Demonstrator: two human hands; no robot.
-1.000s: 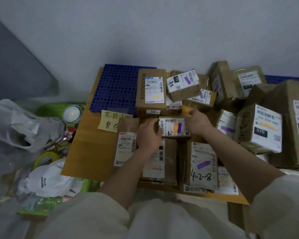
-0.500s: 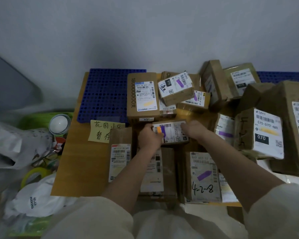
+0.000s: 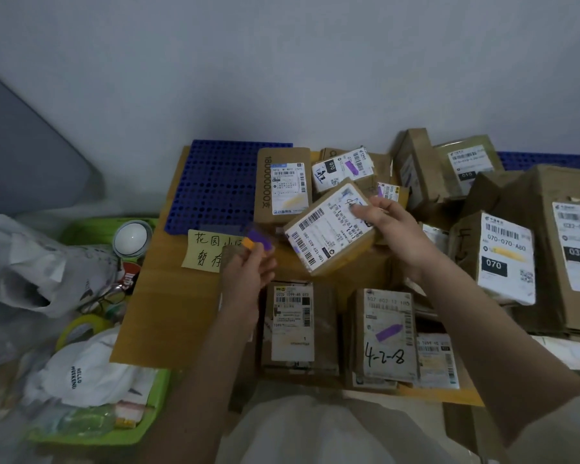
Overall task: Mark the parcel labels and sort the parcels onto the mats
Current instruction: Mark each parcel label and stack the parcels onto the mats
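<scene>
Sorting is partly done, by my reading: several brown cardboard parcels with white labels already carry purple or yellow highlighter strokes, e.g. the flat brown parcel hand-lettered "4-2-8" at the near edge of the orange wooden worktop and the tall brown box printed "180000000", which stands partly on the blue perforated plastic mat. Most of that mat is bare. A heap of larger brown boxes, including the one labelled "070", sits to the right, and it is unclear which of these are already placed. The parcel in hand, a small flat brown cardboard box with a white barcode label, is held tilted above the worktop; the right hand has its grip closed on the far right end, thumb over the label. No coloured stroke shows on the visible part of its label, so I judge it unmarked and unsorted. The left hand pinches a blurred purple-and-orange marker just in front of the yellow sticky note with handwritten characters. Versus half a second ago: the parcel then lay flat among the others with both hands on it; now it is lifted and turned, and the left hand has come away to the left with the marker.
</scene>
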